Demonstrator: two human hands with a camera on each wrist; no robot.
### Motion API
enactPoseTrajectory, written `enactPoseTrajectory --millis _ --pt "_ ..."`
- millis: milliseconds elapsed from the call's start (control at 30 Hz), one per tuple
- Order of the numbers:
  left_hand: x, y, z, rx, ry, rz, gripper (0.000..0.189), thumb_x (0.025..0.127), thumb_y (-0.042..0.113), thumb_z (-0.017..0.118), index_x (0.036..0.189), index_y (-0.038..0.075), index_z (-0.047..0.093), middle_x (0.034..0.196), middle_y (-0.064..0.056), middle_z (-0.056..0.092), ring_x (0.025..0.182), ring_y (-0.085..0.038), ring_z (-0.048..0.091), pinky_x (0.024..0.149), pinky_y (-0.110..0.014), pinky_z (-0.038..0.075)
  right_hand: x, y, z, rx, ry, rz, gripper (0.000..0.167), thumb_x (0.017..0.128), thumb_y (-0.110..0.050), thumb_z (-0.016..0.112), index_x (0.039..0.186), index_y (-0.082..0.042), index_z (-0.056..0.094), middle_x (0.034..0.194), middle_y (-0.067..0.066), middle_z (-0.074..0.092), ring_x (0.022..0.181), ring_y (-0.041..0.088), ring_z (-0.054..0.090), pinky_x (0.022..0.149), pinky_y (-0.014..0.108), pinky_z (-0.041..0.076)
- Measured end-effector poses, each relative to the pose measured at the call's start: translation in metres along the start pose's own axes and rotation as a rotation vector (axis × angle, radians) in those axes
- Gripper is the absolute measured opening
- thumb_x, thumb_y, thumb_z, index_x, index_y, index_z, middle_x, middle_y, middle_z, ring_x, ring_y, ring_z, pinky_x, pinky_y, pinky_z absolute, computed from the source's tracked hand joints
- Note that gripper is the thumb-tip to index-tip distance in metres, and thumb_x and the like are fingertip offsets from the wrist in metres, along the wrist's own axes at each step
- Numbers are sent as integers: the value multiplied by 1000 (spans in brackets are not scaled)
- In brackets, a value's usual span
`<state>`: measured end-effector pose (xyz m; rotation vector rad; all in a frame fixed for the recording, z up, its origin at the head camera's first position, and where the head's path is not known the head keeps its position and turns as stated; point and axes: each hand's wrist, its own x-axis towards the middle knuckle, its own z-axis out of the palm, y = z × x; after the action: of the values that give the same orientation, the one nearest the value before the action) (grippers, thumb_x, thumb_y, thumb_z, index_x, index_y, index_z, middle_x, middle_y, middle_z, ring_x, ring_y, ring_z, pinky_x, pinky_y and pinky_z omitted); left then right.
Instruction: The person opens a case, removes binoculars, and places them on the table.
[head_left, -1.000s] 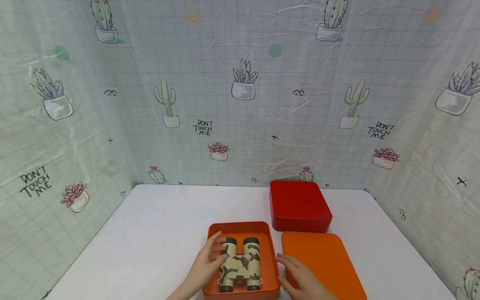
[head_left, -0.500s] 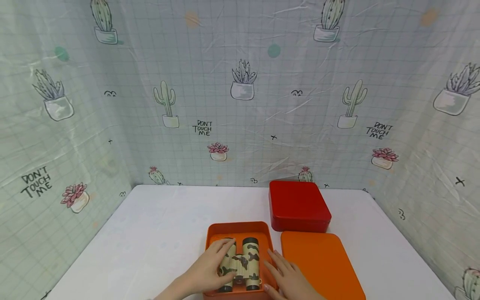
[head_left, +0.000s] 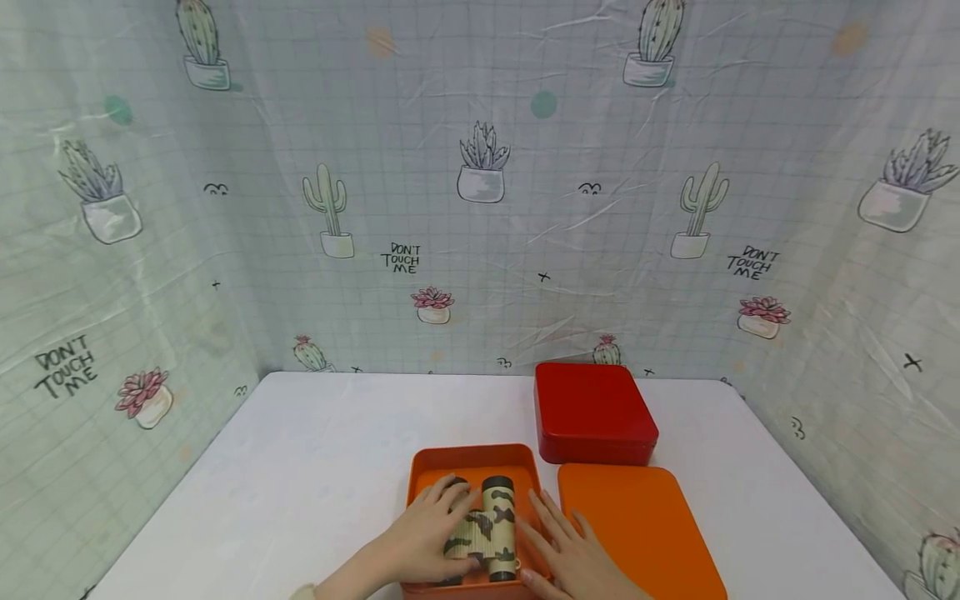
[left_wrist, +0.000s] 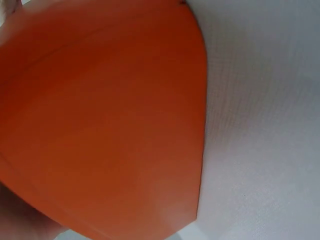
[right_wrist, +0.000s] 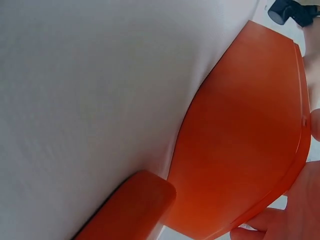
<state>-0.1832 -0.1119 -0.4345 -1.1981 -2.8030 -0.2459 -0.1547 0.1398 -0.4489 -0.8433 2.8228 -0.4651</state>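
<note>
Left hand [head_left: 423, 537] has moved over, right hand [head_left: 576, 554] toward, tan camouflage plastic-looking binoculars [head_left: 483, 537] in an uncovered orange box [head_left: 474, 460], well short of the white tabletop [head_left: 330, 467]'s far edge.
Hands apart, fingers spread; the stiff, probably light binoculars suit a hold around both barrels [head_left: 500, 525].

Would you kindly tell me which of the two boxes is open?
The orange box, with binoculars visible inside; the red box farther back has a covered top.
</note>
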Motion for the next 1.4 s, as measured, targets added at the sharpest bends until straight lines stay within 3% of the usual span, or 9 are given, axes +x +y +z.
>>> enactPoseTrajectory --millis 200,400,933,1400 --pt "4 -1 7 83 -28 0 78 79 65 45 135 11 37 135 -11 41 128 -39 30 95 -53 36 -1 0 1 -15 10 -14 65 87 -61 27 140 -24 29 151 9 13 134 37 14 97 68 19" --pt "7 -4 15 172 -6 25 81 74 69 46 131 12 43 133 -11 43 126 -41 31 90 -55 38 -1 1 2 -16 9 -7 66 85 -63 27 141 -27 27 151 6 12 135 36 13 98 67 18" --pt "13 -4 19 226 16 36 76 68 71 52 119 15 50 127 -9 46 123 -41 35 90 -55 38 -1 0 3 -14 22 1 65 85 -63 29 140 -27 29 150 5 15 135 36 11 98 67 18" --pt "18 -2 13 236 -17 37 75 65 71 54 115 15 53 121 -6 51 119 -35 41 91 -50 39 -1 0 2 22 -4 29 65 84 -65 28 139 -31 30 150 4 16 136 36 12 99 67 17"
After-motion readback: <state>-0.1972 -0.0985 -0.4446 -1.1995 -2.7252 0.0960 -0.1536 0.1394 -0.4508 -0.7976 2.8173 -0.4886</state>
